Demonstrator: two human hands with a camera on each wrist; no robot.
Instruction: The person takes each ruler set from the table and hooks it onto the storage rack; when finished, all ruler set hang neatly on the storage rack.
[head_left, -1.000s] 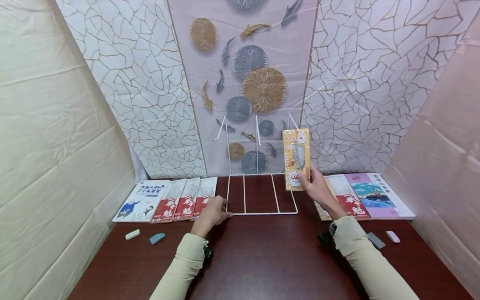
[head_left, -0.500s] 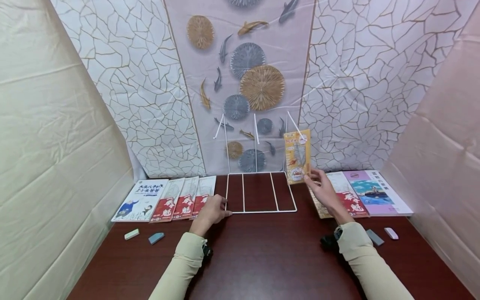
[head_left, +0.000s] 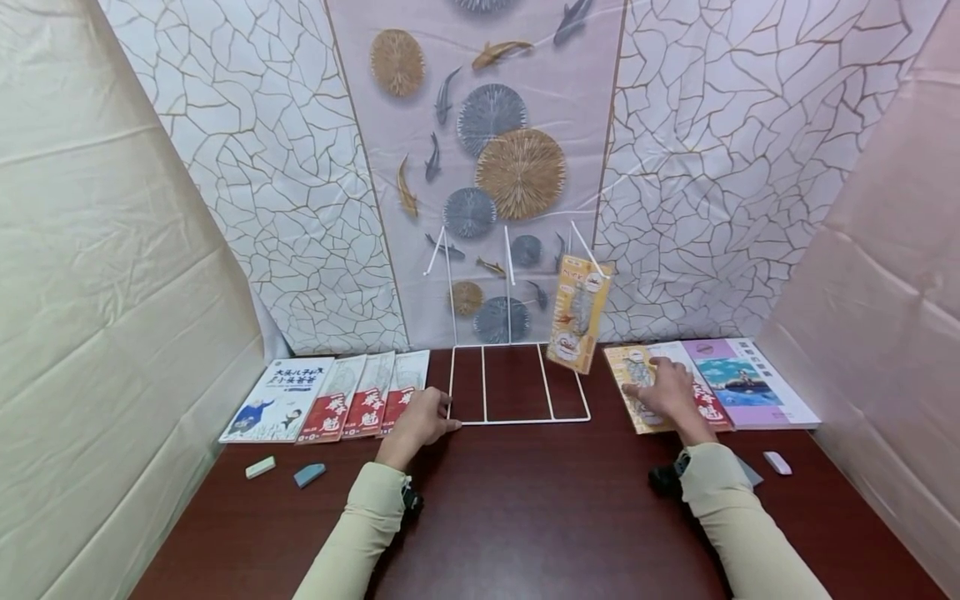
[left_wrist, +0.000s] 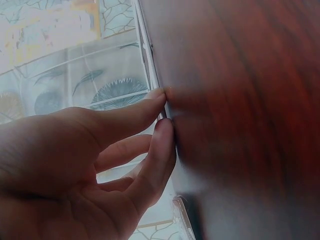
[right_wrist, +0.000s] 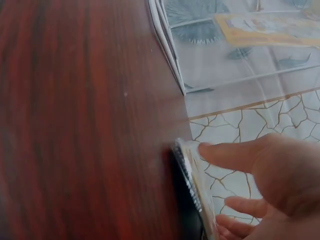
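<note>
A white wire display rack (head_left: 525, 422) with several upright hooks stands mid-table. My left hand (head_left: 420, 421) pinches its front left corner; the left wrist view has thumb and finger together on the thin wire. From the right hook hangs a yellow duck blister pack (head_left: 576, 321), tilted with its lower end to the left. My right hand (head_left: 670, 390) is over another yellow blister pack (head_left: 621, 360) lying at the right, thumb and fingers spread. In the right wrist view, the thumb (right_wrist: 225, 155) is right at the edge of that lying pack (right_wrist: 192, 180).
Left of the rack lie a white picture book (head_left: 277, 400) and several red-and-white booklets (head_left: 322, 417). Right of it are another red-and-white booklet (head_left: 708, 404) and a purple-bordered book (head_left: 750, 387). Small erasers (head_left: 260, 467) lie nearer the front on both sides. A patterned cloth hangs behind.
My right hand has let go of the duck pack, now swinging on the right hook, and has moved right and down to the lying pack. The left hand stays on the rack corner.
</note>
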